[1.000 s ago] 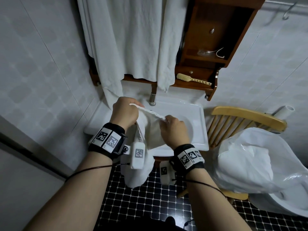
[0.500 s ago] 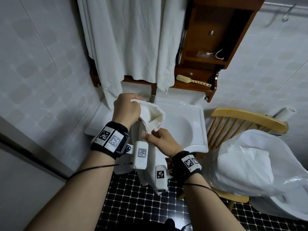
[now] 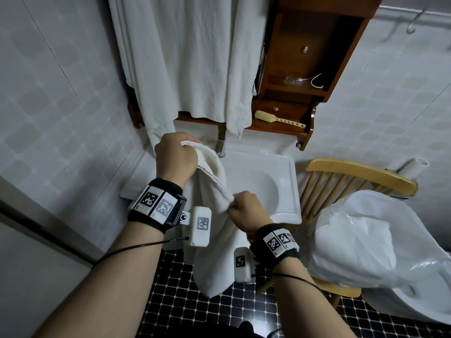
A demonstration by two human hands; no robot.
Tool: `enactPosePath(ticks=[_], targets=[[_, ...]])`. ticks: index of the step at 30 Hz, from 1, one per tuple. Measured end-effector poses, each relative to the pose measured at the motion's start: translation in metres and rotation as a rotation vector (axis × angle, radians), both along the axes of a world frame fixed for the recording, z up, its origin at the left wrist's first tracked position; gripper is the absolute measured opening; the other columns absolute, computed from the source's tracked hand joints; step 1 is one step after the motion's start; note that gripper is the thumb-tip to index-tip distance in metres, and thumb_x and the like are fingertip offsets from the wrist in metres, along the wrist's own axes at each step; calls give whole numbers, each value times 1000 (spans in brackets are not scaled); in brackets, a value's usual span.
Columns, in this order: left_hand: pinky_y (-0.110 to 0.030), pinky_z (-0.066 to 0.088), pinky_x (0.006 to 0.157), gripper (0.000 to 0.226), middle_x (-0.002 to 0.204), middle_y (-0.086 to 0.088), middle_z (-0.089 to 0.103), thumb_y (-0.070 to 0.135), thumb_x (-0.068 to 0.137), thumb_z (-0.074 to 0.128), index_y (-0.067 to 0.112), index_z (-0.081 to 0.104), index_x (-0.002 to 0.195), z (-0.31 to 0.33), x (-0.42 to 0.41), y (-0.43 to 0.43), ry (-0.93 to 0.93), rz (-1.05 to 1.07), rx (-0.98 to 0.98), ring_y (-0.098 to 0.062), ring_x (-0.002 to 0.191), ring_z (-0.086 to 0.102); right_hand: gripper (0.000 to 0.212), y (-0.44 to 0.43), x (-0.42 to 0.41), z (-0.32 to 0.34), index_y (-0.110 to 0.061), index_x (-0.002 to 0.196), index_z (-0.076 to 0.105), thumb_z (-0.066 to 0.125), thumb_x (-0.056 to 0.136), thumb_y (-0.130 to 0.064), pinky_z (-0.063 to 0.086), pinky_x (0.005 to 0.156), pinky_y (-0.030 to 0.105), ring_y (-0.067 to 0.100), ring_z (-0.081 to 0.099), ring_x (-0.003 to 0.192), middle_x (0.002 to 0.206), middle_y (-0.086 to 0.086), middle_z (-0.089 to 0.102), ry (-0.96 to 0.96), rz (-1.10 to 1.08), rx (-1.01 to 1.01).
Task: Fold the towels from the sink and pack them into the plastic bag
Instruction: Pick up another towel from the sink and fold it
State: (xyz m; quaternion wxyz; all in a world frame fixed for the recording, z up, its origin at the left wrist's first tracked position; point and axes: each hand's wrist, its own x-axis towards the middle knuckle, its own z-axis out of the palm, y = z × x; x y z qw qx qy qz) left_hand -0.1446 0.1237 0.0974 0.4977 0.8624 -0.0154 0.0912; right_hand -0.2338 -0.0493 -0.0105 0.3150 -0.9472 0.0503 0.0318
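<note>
Seen from a head-worn camera looking down at two bare forearms in a tiled bathroom. The left hand (image 3: pixel 176 157) is raised in front of a white sink (image 3: pixel 290 181), its fingers clenched round the top edge of a white towel (image 3: pixel 216 267). The right hand (image 3: pixel 246 209) sits lower and nearer the body, pinching a fold of the same towel partway down. The cloth runs on a slant between the two grips. The rest hangs loose below the right hand, its bottom corner dangling above the dark tiled floor (image 3: pixel 185 313), in front of the sink's near rim.

Holding one end high likely lets the towel's own weight pull it straight, so the edges can be lined up. The lower grip appears to mark where the cloth will be doubled over. The fold looks only just begun.

To the right, a translucent plastic bag (image 3: pixel 366 240) rests on a wooden chair (image 3: pixel 353 175), bulging with white fabric that seems to be towels already packed. It sits just beside the sink, probably so a folded towel can be passed across in one short reach.

Behind the sink, pale cloths (image 3: pixel 185 57) hang from above, and a brush (image 3: pixel 278 119) lies on a wooden shelf (image 3: pixel 305 69).
</note>
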Motion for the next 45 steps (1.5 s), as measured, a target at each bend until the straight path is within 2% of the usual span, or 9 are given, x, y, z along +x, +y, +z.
enactPosePath(ticks=[3,8,16,22,28,32,40,43,45], targets=[[-32,60,85,50,93,-3,79,-9,78,43,15,84,94,5,0,3,-15,29,19,-25,98,71,9,4,-4,-1,-20,67,48,42,70,-14,28,59,34,24,41,58,53,-4,46,-210,-204,238],[-37,62,84,49,90,-3,79,-9,79,43,13,84,93,8,-1,9,-30,14,35,-25,93,73,42,12,-9,-1,-29,124,43,61,86,-27,46,58,38,19,52,54,50,-2,54,-388,-216,263],[0,38,61,36,91,-5,80,-10,85,53,12,81,84,7,3,14,-101,-36,174,-18,83,68,16,32,-2,0,-33,109,64,72,97,-37,52,59,39,30,65,71,81,-2,69,-605,157,1],[-3,33,57,36,93,-4,80,-9,85,53,13,81,80,7,4,13,-151,-36,262,-24,89,72,24,40,2,3,-26,96,55,59,98,-49,33,62,33,41,60,72,71,7,57,-430,190,-137],[-22,42,71,44,85,-6,73,-10,82,44,9,83,90,12,-1,11,-56,12,229,-23,79,58,54,39,2,7,-27,121,66,49,97,-73,55,74,43,43,66,83,117,8,39,-175,-106,-227],[-22,44,68,46,81,-2,68,-10,83,43,14,82,84,14,-2,14,-18,-20,247,-23,80,58,65,35,6,11,-31,131,64,49,91,-79,58,79,47,45,70,89,157,13,24,-212,-74,-268],[-40,64,74,48,90,-8,76,2,71,37,21,81,71,21,-2,26,31,-55,221,-31,86,69,45,29,17,4,-30,114,72,59,93,-68,58,60,42,40,71,68,176,15,0,-472,-23,-273],[-43,64,74,50,93,-8,76,11,61,31,25,79,66,24,-5,30,33,-53,232,-33,88,69,55,27,18,5,-29,102,74,45,96,-75,57,57,41,37,70,66,167,8,30,-516,41,-302],[-39,63,74,47,93,-7,76,5,67,36,26,78,65,23,-3,32,28,-52,235,-32,88,69,60,25,21,4,-27,97,74,43,94,-79,54,55,41,38,67,67,124,1,60,-474,74,-290]])
